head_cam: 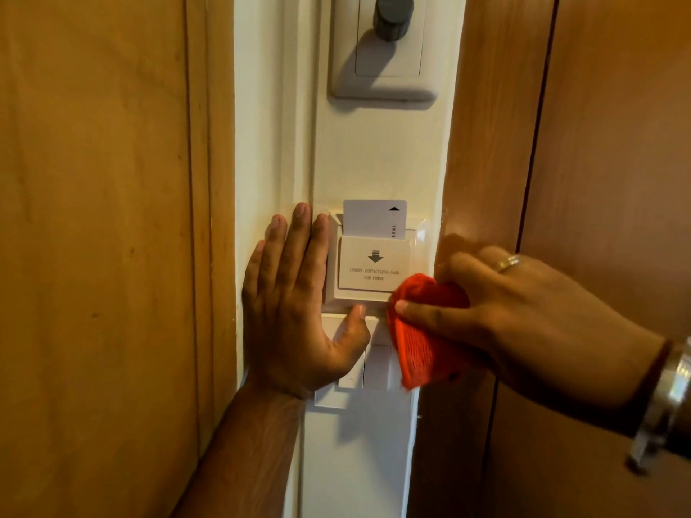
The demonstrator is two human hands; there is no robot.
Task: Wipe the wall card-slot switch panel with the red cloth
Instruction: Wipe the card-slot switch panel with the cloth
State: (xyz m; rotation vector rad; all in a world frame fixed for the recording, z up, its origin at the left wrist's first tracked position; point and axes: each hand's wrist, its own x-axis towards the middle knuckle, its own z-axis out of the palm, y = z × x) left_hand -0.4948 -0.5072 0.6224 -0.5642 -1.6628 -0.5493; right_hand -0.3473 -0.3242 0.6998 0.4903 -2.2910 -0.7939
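Observation:
The white card-slot switch panel (374,269) is fixed to a narrow cream wall strip, with a white key card (374,218) standing in its slot. My left hand (295,304) lies flat and open against the wall at the panel's left edge, thumb under its bottom edge. My right hand (523,315) grips a bunched red cloth (422,330) and presses it against the panel's lower right corner. The cloth hangs down over part of the switch below.
A white rocker switch plate (359,372) sits just under the panel, partly hidden by my hands. Higher up is a plate with a dark round knob (389,16). Wooden panels flank the strip: one at left (112,256), a door frame at right (598,143).

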